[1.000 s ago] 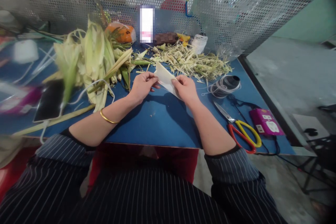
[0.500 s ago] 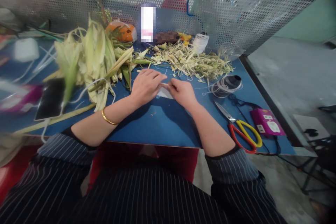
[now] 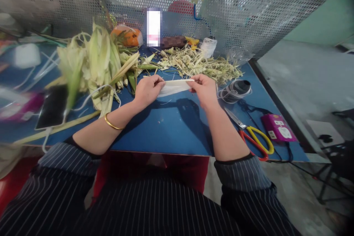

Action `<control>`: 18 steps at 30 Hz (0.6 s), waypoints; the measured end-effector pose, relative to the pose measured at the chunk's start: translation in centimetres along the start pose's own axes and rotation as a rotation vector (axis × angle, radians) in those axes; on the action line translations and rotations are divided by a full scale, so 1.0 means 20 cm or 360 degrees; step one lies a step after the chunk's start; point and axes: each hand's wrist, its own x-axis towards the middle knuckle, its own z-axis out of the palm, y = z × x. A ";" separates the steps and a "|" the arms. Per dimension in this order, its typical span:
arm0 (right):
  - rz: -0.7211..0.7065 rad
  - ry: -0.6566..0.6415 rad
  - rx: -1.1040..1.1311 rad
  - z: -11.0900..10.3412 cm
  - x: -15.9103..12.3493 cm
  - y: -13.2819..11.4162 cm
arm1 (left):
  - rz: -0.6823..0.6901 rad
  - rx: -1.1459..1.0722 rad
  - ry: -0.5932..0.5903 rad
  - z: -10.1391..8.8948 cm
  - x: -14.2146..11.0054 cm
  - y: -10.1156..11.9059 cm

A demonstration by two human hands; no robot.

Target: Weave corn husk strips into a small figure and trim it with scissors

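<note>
A pale corn husk strip (image 3: pixel 174 86) is stretched level between my two hands, just above the blue table (image 3: pixel 171 129). My left hand (image 3: pixel 148 90) pinches its left end with closed fingers; a gold bangle sits on that wrist. My right hand (image 3: pixel 204 89) pinches the right end the same way. Both hands hover near the middle of the table, in front of a pile of green and yellow corn husks (image 3: pixel 96 62).
Shredded husk scraps (image 3: pixel 199 64) lie at the back. A spool of thread (image 3: pixel 235 90), yellow-and-red scissors (image 3: pixel 253 138) and a pink device (image 3: pixel 278 128) sit to the right. A dark phone (image 3: pixel 52 107) lies at the left. Perforated metal screen (image 3: pixel 249 11) stands behind.
The husk was pressed on the table under both hands half a second ago. Now both hands have lifted it and pulled apart, stretching it flat and level.
</note>
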 end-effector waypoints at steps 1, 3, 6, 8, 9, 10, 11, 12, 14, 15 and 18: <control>-0.0033 0.0005 0.0007 0.00 0.00 0.00 | -0.0043 -0.0029 -0.0011 0.00 0.00 -0.01; -0.0161 -0.0023 -0.0066 0.00 0.00 0.01 | -0.0108 -0.0023 -0.0035 0.00 0.01 -0.01; -0.0241 -0.0128 -0.0188 0.00 -0.01 0.02 | 0.0026 0.0138 -0.0045 0.00 -0.01 0.01; -0.0199 -0.0216 -0.0235 0.01 -0.03 0.01 | 0.0222 0.0173 -0.0063 0.01 -0.04 0.04; -0.0176 -0.0265 -0.0257 0.02 -0.05 0.01 | 0.0261 0.0120 -0.0095 0.02 -0.05 0.06; -0.0166 -0.0305 -0.0284 0.04 -0.06 0.00 | 0.0252 0.0051 -0.0126 0.02 -0.07 0.07; -0.0165 -0.0338 -0.0311 0.05 -0.08 0.00 | 0.0224 0.0000 -0.0149 0.03 -0.08 0.08; -0.0172 -0.0356 -0.0329 0.07 -0.09 -0.01 | 0.0196 -0.0043 -0.0178 0.04 -0.09 0.09; -0.0182 -0.0362 -0.0320 0.09 -0.12 -0.01 | 0.0142 -0.0109 -0.0203 0.04 -0.09 0.09; -0.0179 -0.0377 -0.0297 0.10 -0.12 -0.01 | 0.0119 -0.0132 -0.0200 0.04 -0.09 0.09; -0.0137 -0.0482 -0.0243 0.11 -0.13 -0.01 | 0.0048 -0.0171 -0.0160 0.04 -0.08 0.08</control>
